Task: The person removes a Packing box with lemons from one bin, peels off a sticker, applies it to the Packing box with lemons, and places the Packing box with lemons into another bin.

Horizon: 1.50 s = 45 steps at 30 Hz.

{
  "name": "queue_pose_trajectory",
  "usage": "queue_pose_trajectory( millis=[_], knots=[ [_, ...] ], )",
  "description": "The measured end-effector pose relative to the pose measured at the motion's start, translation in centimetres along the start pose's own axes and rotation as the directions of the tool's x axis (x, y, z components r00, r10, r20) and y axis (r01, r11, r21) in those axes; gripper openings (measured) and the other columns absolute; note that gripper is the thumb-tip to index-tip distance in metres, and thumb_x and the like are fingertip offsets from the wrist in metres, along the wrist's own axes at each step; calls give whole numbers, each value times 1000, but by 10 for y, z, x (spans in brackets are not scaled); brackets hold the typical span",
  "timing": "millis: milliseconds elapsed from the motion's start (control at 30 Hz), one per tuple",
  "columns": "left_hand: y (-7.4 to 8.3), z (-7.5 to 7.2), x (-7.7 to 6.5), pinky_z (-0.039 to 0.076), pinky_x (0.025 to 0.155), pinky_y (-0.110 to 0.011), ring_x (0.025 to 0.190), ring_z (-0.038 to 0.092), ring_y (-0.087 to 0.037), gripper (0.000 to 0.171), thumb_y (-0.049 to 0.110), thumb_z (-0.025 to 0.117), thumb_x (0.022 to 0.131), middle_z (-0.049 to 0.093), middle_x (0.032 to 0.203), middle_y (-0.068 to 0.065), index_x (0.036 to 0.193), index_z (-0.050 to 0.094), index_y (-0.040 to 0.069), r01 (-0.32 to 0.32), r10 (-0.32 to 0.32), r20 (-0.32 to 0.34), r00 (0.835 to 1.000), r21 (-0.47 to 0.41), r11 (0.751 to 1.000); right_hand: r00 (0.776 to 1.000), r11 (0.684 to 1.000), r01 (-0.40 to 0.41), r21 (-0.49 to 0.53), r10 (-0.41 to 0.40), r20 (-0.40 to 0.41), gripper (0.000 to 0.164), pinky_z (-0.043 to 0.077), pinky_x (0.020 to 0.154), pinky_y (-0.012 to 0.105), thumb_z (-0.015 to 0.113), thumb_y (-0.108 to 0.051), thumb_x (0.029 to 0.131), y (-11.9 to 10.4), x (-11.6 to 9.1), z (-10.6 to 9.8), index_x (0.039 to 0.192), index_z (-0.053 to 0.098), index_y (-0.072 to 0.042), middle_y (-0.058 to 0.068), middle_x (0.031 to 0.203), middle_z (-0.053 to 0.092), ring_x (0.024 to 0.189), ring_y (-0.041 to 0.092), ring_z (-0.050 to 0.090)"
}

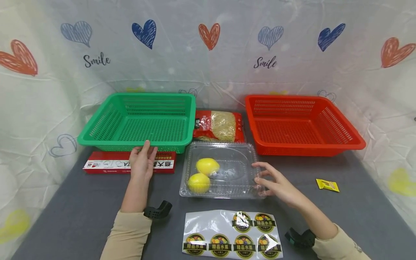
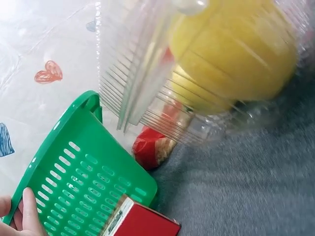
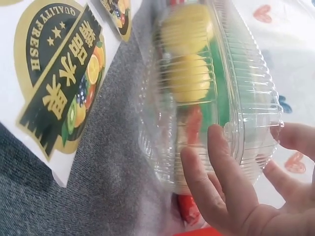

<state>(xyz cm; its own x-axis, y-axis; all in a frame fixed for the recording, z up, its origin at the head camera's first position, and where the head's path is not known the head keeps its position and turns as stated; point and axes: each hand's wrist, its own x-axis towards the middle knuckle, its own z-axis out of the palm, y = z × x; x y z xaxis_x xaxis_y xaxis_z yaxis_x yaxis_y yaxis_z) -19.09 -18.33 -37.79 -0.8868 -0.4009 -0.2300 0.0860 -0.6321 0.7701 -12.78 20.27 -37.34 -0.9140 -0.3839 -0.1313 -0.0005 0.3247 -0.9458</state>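
Observation:
My left hand (image 1: 142,161) is at the near rim of the green basket (image 1: 152,147), its fingers on both sides of the rim in the left wrist view. A red box (image 1: 107,165) lies under that hand, in front of the basket. At the right end of a clear plastic clamshell box (image 1: 234,169), my right hand (image 1: 276,184) curls its fingers and thumb around the side wall. The box's lid is down, and two lemons (image 1: 207,166) lie inside its left half. In the right wrist view the fingertips (image 3: 216,135) touch the ribbed plastic.
A sheet of round fruit stickers (image 1: 208,225) lies in front of the clear box. Behind it is a red bag of noodle-like food (image 1: 222,125). A red basket (image 1: 305,150) stands at back right, with a small yellow packet (image 1: 327,185) nearer the right edge.

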Motion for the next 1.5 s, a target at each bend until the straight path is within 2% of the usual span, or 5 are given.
queue_pose_trajectory(
  millis=[433, 767, 933, 1167, 1500],
  knots=[
    [8, 1, 0, 46, 87, -23, 89, 55, -11, 25, 23, 58, 88, 44, 99, -4, 95, 39, 8, 92, -98, 32, 995, 144, 985, 1000, 1000, 7, -29, -8, -1, 53, 52, 73, 42, 50, -21, 95, 1, -2, -2, 142, 29, -11, 27, 135, 29, 112, 45, 41],
    [7, -3, -15, 45, 88, -23, 100, 53, -12, 39, 34, 54, 89, 47, 100, -3, 115, 41, 7, 154, -205, 143, 968, 302, 941, 998, 999, 27, -43, -29, -50, 57, 54, 72, 40, 52, -19, 94, 3, -15, -8, 144, 25, -13, 30, 127, 39, 97, 35, 57],
    [4, -4, -26, 48, 84, -23, 98, 55, -12, 49, 32, 51, 93, 47, 106, -6, 129, 35, 3, 119, -202, 160, 966, 418, 901, 990, 989, 92, -112, -103, -92, 55, 54, 68, 32, 55, -15, 92, 3, -26, -5, 141, 31, -10, 26, 124, 45, 96, 33, 58],
    [2, -3, -49, 50, 80, -26, 92, 60, -14, 43, 29, 53, 92, 54, 101, -7, 121, 41, 0, 43, -166, 203, 965, 504, 863, 964, 951, 82, -297, -152, -220, 46, 52, 62, 29, 60, -17, 89, 4, -40, 2, 133, 44, -16, 17, 111, 53, 91, 24, 59],
    [-6, -6, -83, 53, 76, -30, 84, 62, -15, 34, 16, 54, 93, 58, 96, -12, 117, 48, -7, -187, -63, 373, 926, 595, 781, 944, 954, 44, -298, -137, -299, 19, 51, 62, 27, 66, -17, 85, 7, -57, 16, 102, 63, -10, 1, 92, 64, 81, 5, 58]
  ],
)
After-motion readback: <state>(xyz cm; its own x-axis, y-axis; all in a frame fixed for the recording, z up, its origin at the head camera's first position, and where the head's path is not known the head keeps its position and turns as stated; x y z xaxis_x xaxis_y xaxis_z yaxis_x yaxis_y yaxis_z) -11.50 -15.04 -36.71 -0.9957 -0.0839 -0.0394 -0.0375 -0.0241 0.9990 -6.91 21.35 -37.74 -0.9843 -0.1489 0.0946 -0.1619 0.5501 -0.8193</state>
